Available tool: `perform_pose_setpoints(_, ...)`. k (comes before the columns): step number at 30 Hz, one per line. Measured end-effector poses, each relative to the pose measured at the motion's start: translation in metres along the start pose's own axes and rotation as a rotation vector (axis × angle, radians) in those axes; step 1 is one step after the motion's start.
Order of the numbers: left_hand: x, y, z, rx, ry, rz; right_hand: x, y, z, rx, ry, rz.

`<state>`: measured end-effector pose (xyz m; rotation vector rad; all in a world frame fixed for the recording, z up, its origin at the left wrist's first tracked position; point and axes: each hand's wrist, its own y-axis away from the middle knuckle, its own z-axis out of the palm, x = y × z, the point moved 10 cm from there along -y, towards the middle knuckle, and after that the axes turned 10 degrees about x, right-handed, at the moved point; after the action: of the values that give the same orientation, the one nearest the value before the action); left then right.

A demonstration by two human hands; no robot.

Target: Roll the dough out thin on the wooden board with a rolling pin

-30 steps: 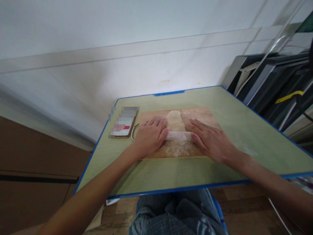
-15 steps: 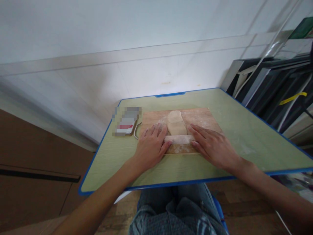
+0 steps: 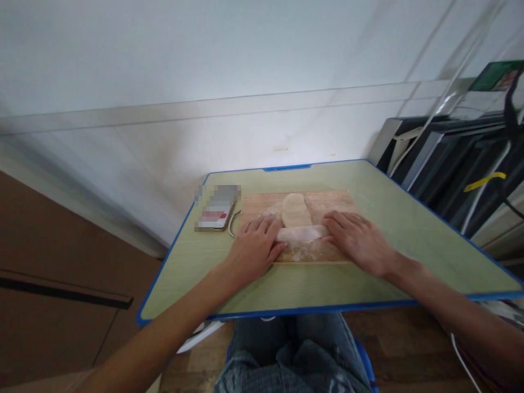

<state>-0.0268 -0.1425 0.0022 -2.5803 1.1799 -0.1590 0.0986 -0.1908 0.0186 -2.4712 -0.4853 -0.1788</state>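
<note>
A pale, flattened piece of dough [image 3: 295,210] lies on a flour-dusted wooden board [image 3: 262,202], its long side running away from the person seated before it. A whitish rolling pin [image 3: 301,234] lies crosswise at the dough's near end, touching it. The left hand [image 3: 257,243] rests palm down over the pin's left end, its grip loose and unclosed, the fingers extended forward and the thumb on the near side. The right hand [image 3: 356,237] covers the opposite end in a similarly flat grip, fingers together and slightly bent over the pin rather than wrapped around it. Loose flour [image 3: 303,251] whitens the wood between the hands, on the near side of the pin.

A curved metal handle [image 3: 231,222] shows at the board's left side, near a phone [image 3: 216,210] whose screen is partly blurred out. All of it sits on a pale green worktop [image 3: 409,240] edged in blue, set against a white wall [image 3: 245,54]. To the right, dark panels [image 3: 454,158] lean in a row beside the worktop, a yellow strap [image 3: 485,182] in front of them. A brown cabinet [image 3: 49,322] stands at left; below, denim-clad legs [image 3: 286,349] show above a wood-patterned floor [image 3: 393,338].
</note>
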Motion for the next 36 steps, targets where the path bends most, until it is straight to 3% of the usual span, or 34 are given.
perform_pose_setpoints(4, -0.006, -0.007, -0.001, 0.039, -0.012, -0.016, 0.012, -0.016, 0.008, -0.037, 0.018, 0.015)
perform_pose_setpoints(11, -0.022, -0.036, -0.005, 0.092, -0.08, -0.097, 0.03, -0.031, 0.036, -0.103, -0.168, 0.142)
perform_pose_setpoints(25, -0.043, -0.07, 0.004, -0.048, -0.05, -0.154, 0.054, -0.045, 0.068, -0.263, -0.267, 0.3)
perform_pose_setpoints(36, -0.054, -0.096, 0.037, -0.328, 0.158, -0.004, 0.055, -0.059, 0.083, -0.335, -0.369, 0.206)
